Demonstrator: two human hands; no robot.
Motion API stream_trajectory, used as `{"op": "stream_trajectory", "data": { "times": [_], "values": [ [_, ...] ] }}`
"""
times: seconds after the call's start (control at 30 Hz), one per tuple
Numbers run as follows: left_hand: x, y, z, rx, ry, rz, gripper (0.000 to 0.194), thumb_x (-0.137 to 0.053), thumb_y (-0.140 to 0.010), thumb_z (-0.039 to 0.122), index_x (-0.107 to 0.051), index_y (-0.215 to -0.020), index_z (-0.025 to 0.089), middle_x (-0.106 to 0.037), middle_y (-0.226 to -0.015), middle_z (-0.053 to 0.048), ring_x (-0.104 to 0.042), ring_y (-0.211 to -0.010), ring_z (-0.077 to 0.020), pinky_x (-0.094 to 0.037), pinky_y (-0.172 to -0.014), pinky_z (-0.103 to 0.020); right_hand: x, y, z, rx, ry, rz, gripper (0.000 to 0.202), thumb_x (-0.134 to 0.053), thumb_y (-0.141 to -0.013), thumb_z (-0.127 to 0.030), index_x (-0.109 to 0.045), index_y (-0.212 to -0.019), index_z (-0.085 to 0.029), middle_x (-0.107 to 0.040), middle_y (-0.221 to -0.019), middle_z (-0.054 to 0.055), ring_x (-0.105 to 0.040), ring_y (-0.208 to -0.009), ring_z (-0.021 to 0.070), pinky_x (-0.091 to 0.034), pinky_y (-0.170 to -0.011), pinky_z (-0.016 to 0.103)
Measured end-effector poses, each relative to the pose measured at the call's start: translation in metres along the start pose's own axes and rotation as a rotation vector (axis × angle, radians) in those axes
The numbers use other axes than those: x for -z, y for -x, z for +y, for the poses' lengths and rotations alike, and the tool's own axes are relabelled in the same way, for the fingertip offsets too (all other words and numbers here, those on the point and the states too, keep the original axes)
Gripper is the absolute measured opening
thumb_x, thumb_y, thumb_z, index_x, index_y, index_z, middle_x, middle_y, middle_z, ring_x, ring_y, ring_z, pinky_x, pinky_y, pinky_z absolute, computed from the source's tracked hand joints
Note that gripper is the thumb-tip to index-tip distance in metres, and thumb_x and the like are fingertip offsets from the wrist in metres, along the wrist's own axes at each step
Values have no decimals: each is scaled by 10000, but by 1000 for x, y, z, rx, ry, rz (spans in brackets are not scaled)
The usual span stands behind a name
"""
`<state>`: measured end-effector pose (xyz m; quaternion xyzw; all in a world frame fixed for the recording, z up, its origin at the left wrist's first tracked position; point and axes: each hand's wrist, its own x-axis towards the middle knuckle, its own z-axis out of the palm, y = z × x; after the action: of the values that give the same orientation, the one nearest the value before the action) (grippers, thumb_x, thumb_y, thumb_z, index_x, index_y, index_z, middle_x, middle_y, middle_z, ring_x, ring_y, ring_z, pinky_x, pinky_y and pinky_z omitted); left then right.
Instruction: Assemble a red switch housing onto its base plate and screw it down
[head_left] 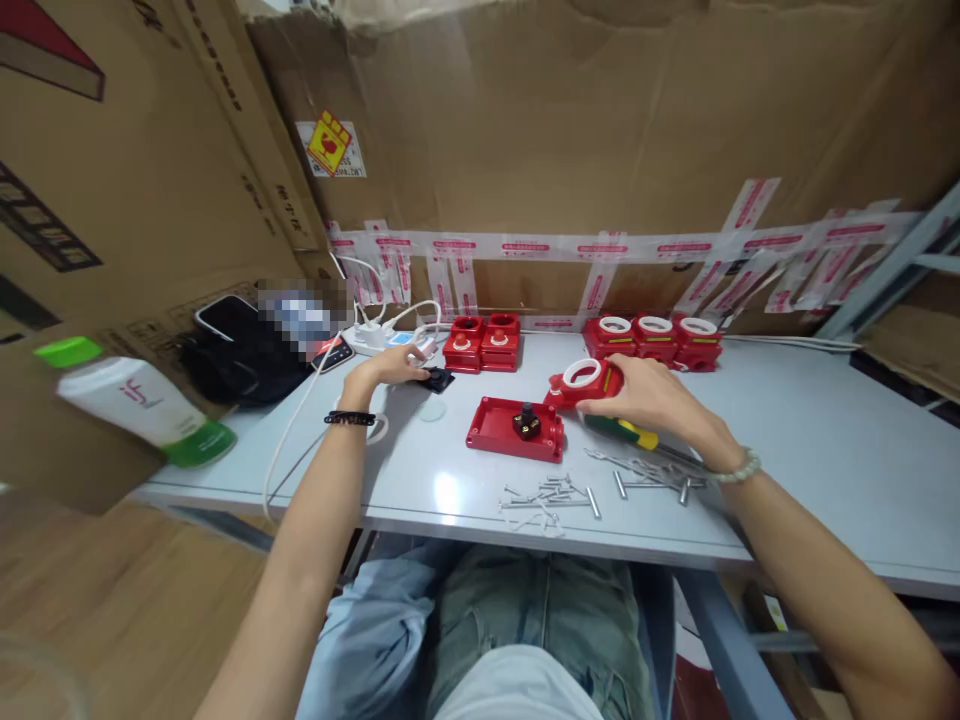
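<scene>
Cardboard walls enclose a grey worktable (pixel 825 450). On it, the person's left hand (pixel 394 365) rests fingers curled over a small black part (pixel 437 379); whether it grips it cannot be told. The right hand (pixel 645 395) is closed around a red housing with a white ring (pixel 583 378), just beside an open red base tray (pixel 516 430). Loose screws (pixel 555 492) lie near the front edge, a green-yellow screwdriver (pixel 626 430) under the right hand.
</scene>
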<state>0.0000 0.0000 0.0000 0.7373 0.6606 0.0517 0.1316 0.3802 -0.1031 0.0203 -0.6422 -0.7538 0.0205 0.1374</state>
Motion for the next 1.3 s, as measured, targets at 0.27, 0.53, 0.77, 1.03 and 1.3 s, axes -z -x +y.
{"op": "stream_trajectory", "data": {
  "times": [0.27, 0.53, 0.77, 1.03, 1.3],
  "values": [
    [10, 9, 11, -135, -18, 205, 305, -490, -804, 266, -741, -946, 166, -746, -986, -72, -663, -919, -231, -491, -854, -282, -3, -5, 4, -36, -38, 72, 698, -638, -645, -730, -623, -1029, -147, -698, -935, 153, -643, -777, 320, -445, -614, 404],
    [-5, 50, 87, -996, 356, 523, 196, -544, -941, 259, -724, -978, 190, -711, -952, -64, -650, -908, -151, -530, -824, -291, -2, -4, 0, -33, -101, 88, 755, -649, -645, -735, -611, -1079, -118, -691, -1002, 178, -641, -838, 329, -472, -677, 425],
    [-28, 61, 111, -1250, 348, 714, 128, -597, -905, 121, -698, -956, 181, -708, -1006, -73, -681, -985, -150, -565, -860, -300, -1, -1, -5, 12, -263, 140, 821, -718, -618, -682, -605, -1184, -99, -683, -1111, 189, -652, -969, 353, -512, -786, 455],
    [-25, 67, 109, -1146, 317, 282, 139, -618, -803, 78, -715, -846, 168, -693, -972, -62, -678, -862, -140, -565, -786, -282, -1, 0, -7, 28, -283, 245, 766, -753, -626, -602, -613, -1204, -120, -704, -1096, 166, -669, -956, 353, -531, -802, 478],
    [-23, 68, 107, -1001, 281, 46, 166, -617, -740, 90, -698, -854, 178, -660, -1053, -58, -649, -947, -175, -519, -896, -346, -4, -1, -6, 42, -258, 234, 790, -748, -628, -621, -597, -1223, -124, -689, -1154, 177, -662, -999, 367, -533, -835, 496]
  ]
}}
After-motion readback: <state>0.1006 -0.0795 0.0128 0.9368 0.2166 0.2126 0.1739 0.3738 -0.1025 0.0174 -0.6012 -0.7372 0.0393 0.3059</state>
